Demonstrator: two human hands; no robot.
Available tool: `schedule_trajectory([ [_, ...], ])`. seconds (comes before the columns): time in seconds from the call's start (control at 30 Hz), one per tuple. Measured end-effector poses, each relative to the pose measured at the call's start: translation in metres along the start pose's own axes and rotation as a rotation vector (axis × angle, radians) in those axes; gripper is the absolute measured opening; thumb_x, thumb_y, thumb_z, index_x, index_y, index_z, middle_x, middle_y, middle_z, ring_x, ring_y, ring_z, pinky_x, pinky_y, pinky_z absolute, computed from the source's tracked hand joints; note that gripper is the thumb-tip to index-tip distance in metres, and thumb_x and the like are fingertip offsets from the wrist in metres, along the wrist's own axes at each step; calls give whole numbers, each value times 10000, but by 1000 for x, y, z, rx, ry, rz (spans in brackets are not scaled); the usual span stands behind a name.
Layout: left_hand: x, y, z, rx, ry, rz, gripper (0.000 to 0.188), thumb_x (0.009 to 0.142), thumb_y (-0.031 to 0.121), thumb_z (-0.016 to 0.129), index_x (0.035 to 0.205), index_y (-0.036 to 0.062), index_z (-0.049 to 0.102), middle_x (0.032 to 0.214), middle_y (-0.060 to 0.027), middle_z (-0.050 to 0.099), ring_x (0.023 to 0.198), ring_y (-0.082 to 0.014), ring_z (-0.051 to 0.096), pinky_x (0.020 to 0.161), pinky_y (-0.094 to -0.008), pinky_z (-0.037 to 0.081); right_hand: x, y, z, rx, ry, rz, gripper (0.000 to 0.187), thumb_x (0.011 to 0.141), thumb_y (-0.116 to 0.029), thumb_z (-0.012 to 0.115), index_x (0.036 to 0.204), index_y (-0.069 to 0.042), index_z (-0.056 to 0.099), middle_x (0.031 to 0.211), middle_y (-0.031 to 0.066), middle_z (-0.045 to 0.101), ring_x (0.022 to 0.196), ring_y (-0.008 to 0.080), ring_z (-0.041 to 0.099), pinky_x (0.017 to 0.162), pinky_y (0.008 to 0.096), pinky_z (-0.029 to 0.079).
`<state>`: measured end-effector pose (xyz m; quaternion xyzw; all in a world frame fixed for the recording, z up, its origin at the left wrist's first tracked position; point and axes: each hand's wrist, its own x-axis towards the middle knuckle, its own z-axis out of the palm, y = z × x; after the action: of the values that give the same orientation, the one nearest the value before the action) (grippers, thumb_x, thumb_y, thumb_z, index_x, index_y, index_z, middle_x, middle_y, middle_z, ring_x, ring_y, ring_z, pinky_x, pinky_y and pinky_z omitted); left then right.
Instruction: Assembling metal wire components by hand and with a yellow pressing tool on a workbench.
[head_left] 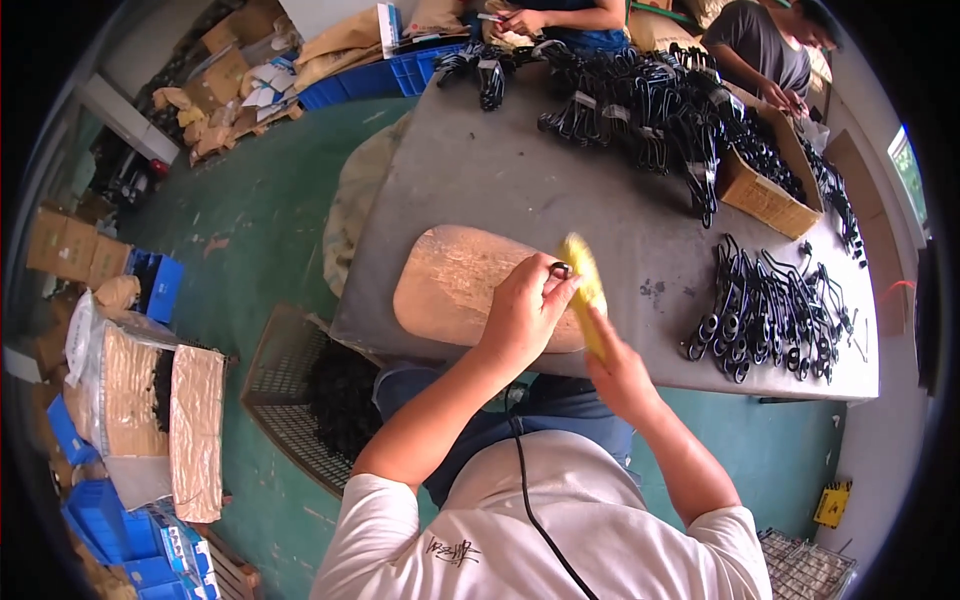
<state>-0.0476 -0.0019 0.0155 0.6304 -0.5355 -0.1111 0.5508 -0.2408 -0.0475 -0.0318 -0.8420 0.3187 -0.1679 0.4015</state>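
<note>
My left hand (522, 312) is over a rounded wooden board (437, 285) near the table's front edge. Its thumb and fingertips pinch a small black piece (561, 269), mostly hidden by the fingers. Just to the right, my right hand (620, 376) is closed round a long yellow tool (583, 275). Motion blurs this tool, so its exact kind cannot be made out. Its upper part rises beside the left fingertips; whether it touches the black piece I cannot tell.
Black looped parts (765, 315) lie at the table's right, with bundled ones (640, 110) at the back. A cardboard box (762, 192) holds small black pieces. Two people work across the grey table (480, 150). A crate (290, 385) of black parts stands lower left.
</note>
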Motion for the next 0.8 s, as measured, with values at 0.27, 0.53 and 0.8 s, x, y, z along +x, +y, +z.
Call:
schedule_trajectory([
  [0.27,-14,-10,-18,-140,46,-153,150,965,170,663,993,30,618,804,-20,645,700,-81,603,615,-263,497,24,30,-7,-107,235,26,670,916,-110,604,1528,-194,345,1025,268,637,919,454,638,836,473,528],
  [0.53,-70,-15,-179,100,561,-251,131,1016,131,559,1119,51,566,902,-13,615,687,-46,466,607,-209,399,24,71,-116,-833,654,133,352,871,-240,682,1200,-121,642,1023,112,601,994,318,577,839,442,484],
  [0.8,-168,-95,-317,975,593,-455,252,979,208,598,1133,8,581,1008,-199,671,923,-365,648,824,-442,504,-10,156,-205,-931,703,645,515,913,-407,628,1324,-100,577,1248,130,594,1189,318,549,1000,455,431],
])
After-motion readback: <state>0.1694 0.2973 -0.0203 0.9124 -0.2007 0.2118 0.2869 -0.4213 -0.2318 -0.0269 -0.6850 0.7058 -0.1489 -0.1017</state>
